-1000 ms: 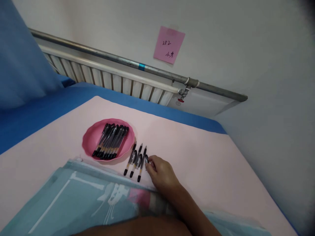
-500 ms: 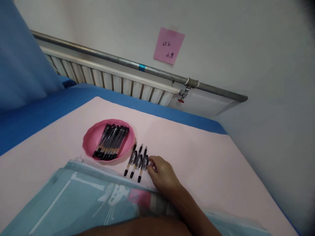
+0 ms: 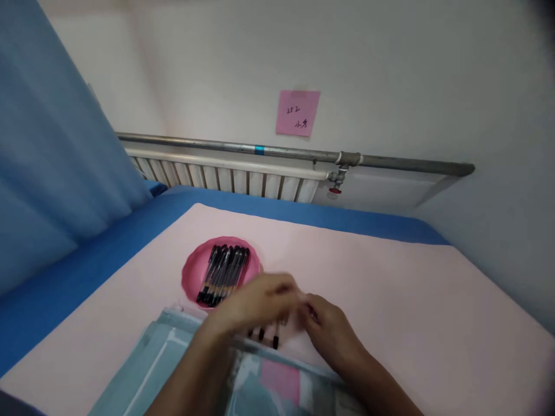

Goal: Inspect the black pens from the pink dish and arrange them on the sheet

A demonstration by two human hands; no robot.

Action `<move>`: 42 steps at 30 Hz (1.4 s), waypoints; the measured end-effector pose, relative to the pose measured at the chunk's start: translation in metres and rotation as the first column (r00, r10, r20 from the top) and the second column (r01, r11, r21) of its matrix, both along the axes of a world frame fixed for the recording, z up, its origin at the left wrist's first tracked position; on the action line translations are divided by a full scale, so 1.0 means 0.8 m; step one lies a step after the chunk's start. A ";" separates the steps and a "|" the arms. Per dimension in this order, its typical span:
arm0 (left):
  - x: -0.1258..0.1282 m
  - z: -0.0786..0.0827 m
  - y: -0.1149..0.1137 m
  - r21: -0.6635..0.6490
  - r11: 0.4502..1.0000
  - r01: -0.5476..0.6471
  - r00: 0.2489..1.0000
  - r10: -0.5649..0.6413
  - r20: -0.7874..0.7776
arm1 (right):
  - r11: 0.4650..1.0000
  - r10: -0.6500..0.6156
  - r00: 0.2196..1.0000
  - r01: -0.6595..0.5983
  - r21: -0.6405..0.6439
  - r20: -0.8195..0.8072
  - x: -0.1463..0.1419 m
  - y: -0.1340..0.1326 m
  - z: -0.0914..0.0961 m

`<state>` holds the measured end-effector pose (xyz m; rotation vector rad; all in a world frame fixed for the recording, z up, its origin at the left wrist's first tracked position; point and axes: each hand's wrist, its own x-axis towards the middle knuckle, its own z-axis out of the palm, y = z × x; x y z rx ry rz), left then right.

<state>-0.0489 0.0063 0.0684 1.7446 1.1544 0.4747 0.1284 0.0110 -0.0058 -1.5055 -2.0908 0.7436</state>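
Note:
My left hand reaches over the pens on the pink sheet, its fingers smeared by motion. Close to its fingertips is my right hand, with fingers curled together; whatever lies between them is hidden. Beneath my left hand, the dark lower ends of several pens show, while the rest of them is covered. To the left stands a pink scalloped bowl, holding a row of black capped gel pens. My left wrist overlaps the bowl's near right side.
A light blue printed cloth lies along the near edge of the pink sheet. Behind are a radiator, a metal pipe and a red-handled valve. A blue curtain hangs at left; a pink note is on the wall.
My left hand has come in from below and now meets my right hand above the pens, covering most of them. The view has tilted, so the bowl appears lower and further right.

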 end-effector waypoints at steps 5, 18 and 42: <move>-0.093 -0.014 0.032 0.453 0.582 -0.675 0.429 0.810 -0.400 | 1.000 0.002 0.999 -0.002 -0.008 0.044 -0.002 -0.001 0.001; -0.123 -0.054 0.049 0.364 0.681 -0.635 0.432 0.704 -0.564 | 0.998 0.055 0.993 -0.057 0.018 0.101 0.001 -0.002 0.003; 0.104 -0.051 -0.021 -0.486 0.874 -0.030 0.721 0.356 0.595 | 0.863 -0.447 0.429 -0.026 -0.505 -0.785 0.008 -0.031 0.045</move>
